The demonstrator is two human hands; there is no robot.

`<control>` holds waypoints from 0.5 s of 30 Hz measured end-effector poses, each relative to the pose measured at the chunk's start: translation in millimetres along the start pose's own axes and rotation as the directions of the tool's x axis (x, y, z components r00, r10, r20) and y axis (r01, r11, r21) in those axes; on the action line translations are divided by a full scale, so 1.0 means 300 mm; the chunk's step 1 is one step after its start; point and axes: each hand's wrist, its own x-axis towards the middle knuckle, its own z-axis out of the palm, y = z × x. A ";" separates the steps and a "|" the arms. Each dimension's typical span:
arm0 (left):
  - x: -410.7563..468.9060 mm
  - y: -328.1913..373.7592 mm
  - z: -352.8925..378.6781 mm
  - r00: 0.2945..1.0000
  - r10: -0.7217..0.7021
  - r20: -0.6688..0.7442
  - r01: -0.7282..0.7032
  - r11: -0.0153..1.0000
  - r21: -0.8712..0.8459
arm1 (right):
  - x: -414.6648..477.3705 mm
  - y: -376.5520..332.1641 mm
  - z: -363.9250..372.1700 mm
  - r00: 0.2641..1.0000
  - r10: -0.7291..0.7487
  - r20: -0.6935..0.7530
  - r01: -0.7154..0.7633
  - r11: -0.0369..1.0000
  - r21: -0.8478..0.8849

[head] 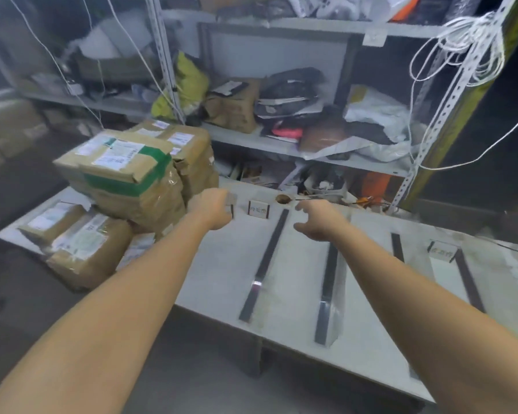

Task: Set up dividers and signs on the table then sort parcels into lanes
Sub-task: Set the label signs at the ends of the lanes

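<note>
Several dark divider strips lie across the white table [371, 318]; one divider [265, 265] runs just right of my left arm, another [328, 294] partly under my right forearm. A small sign [259, 209] stands at the far edge, a second sign [441, 251] farther right. My left hand [213, 210] holds a small grey card-like piece near the far edge, beside the stacked parcels [135, 174]. My right hand [319, 219] hovers over the table with fingers spread and holds nothing. The picture is blurred.
Taped brown parcels [81, 246] crowd the table's left end. Behind the table stands a metal shelf [281, 144] full of bags and boxes. White cords [461, 46] hang from the shelf post at the right. A round hole [283, 199] sits near the table's back edge.
</note>
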 end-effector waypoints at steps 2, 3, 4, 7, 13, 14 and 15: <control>0.038 -0.131 0.009 0.999 0.018 0.028 -0.018 1.000 -0.019 | 0.081 -0.109 0.043 1.000 0.018 0.010 -0.018 1.000 -0.003; 0.059 -0.188 0.014 0.999 0.027 0.038 -0.026 0.999 -0.032 | 0.121 -0.159 0.063 0.999 0.028 0.022 -0.028 1.000 0.001; 0.083 -0.241 0.019 0.998 0.037 0.044 -0.035 0.998 -0.047 | 0.159 -0.204 0.081 0.999 0.039 0.032 -0.039 0.999 0.008; 0.166 -0.363 0.037 0.997 0.061 0.052 -0.056 0.995 -0.087 | 0.265 -0.313 0.134 0.997 0.058 0.056 -0.059 0.998 0.016; 0.360 -0.433 0.124 0.988 0.139 0.074 -0.124 0.977 -0.176 | 0.480 -0.403 0.217 0.995 0.066 0.081 -0.064 0.997 -0.031; 0.392 -0.433 0.147 0.987 0.139 0.084 -0.122 0.975 -0.188 | 0.521 -0.405 0.234 0.994 0.057 0.090 -0.055 0.998 -0.026; 0.425 -0.428 0.175 0.986 0.136 0.093 -0.115 0.972 -0.204 | 0.560 -0.402 0.250 0.994 0.049 0.101 -0.048 0.999 -0.014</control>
